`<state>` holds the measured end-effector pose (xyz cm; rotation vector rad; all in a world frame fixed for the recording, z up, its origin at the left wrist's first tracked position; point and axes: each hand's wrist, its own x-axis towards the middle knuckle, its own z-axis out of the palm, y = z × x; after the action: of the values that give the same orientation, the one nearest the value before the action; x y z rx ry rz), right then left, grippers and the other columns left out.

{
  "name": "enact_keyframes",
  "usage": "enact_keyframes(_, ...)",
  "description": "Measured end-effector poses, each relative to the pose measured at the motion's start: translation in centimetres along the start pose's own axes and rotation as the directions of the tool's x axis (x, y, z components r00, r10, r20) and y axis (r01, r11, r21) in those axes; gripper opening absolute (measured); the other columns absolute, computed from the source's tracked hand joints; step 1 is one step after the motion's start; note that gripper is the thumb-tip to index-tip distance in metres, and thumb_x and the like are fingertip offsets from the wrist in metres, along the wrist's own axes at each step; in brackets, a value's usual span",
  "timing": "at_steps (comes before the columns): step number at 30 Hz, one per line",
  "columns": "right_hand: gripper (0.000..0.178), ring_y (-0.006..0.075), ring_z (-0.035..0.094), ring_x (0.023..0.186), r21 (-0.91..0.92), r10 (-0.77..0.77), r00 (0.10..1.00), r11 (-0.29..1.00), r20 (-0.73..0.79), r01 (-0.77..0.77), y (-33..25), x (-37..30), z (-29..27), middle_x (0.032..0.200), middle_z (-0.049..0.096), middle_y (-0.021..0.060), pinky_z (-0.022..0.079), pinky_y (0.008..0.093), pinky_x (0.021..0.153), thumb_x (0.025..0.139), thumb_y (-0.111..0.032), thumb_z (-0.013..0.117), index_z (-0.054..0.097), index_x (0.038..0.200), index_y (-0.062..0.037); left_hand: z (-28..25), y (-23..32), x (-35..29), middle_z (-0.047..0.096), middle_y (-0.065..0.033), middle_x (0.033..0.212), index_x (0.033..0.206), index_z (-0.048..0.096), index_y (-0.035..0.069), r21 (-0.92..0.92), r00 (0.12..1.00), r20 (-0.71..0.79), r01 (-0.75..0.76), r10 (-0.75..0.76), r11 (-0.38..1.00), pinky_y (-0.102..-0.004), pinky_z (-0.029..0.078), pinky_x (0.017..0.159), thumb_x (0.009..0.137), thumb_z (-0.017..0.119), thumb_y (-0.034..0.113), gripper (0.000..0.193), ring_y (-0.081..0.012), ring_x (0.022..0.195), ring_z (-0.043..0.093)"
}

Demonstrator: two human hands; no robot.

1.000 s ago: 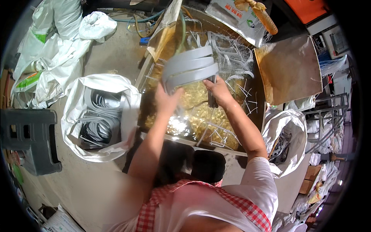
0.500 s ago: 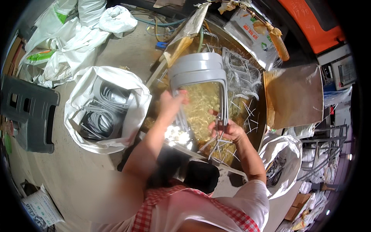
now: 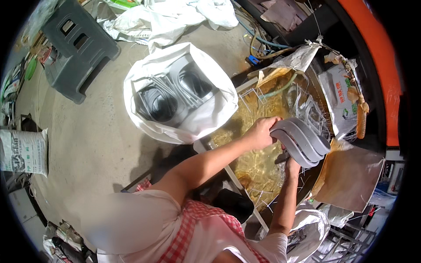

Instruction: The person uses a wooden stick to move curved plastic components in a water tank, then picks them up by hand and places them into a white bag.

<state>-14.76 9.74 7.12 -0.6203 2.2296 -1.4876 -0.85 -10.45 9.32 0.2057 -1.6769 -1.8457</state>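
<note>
Between my hands is a small stack of grey U-shaped plastic frames [image 3: 302,139], tilted with their broad curved bands toward me. My left hand [image 3: 263,133] is closed around the stack's left end. Beneath its near side, my right hand [image 3: 292,165] grips it too; the stack hides some of those fingers. The frames are above a tank [image 3: 240,180] of yellowish water, where thin white plastic offcuts [image 3: 262,198] lie near the close edge. Left of the tank, an open white sack [image 3: 199,130] holds several bundles of similar grey frames [image 3: 160,103].
A dark grey step stool [image 3: 72,48] stands at far left, with white sacks [image 3: 175,19] behind. Clear tangled plastic [image 3: 309,107] sits at the tank's far side. A brown board [image 3: 348,177] leans at right, above another white sack [image 3: 307,228]. A black bin [image 3: 234,204] is close to me.
The view has turned left, so the sack of frames appears nearer the middle. The held stack has tilted, its bands now facing me, and both hands have shifted with it.
</note>
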Motion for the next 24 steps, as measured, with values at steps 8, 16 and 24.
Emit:
enact_keyframes(8, 0.020, 0.0106, 0.048, 0.063, 0.201, -0.212, 0.959, 0.947, -0.190, 0.249, -7.8, 1.6, 12.5, 0.074, 0.050, 0.0031, 0.040, 0.0263, 0.053, 0.090, -0.025, 0.047, 0.050, 0.085, -0.0057, -7.3, 4.6, -1.6, 0.048, -0.0113, 0.121, 0.124, 0.042, -0.001, -0.091, 0.965, -0.262, -0.045, 0.019, 0.995, -0.0315, 0.037, 0.095, 0.070, 0.073, 0.018, 0.066, -0.0228, 0.109, 0.048)
enact_keyframes(16, 0.030, 0.0231, 0.054, 0.088, 0.239, -0.406, 0.867, 0.907, 0.289, 0.345, -12.0, 1.6, 30.7, 0.097, 0.055, 0.0126, 0.047, 0.0315, 0.075, 0.085, -0.020, 0.054, 0.048, 0.109, -0.0042, -36.7, 5.1, -10.7, 0.049, -0.0164, 0.118, 0.121, 0.047, -0.001, 0.609, 0.705, -0.699, 0.674, -0.117, 0.418, -0.0340, 0.037, 0.092, 0.072, 0.069, 0.024, 0.059, -0.0234, 0.109, 0.046)
enact_keyframes(24, 0.024, 0.0294, 0.057, 0.087, -0.583, -0.369, 0.799, 0.549, 0.474, 0.599, -3.8, 1.0, 47.0, 0.094, 0.056, 0.0199, 0.047, 0.0384, 0.071, 0.074, -0.010, 0.050, 0.051, 0.097, -0.0014, -38.9, 6.6, -12.2, 0.061, -0.0083, 0.093, 0.111, 0.054, -0.002, 0.069, 0.522, -0.738, 0.689, -0.428, 0.721, -0.0277, 0.044, 0.070, 0.080, 0.061, 0.013, 0.034, -0.0139, 0.081, 0.056)
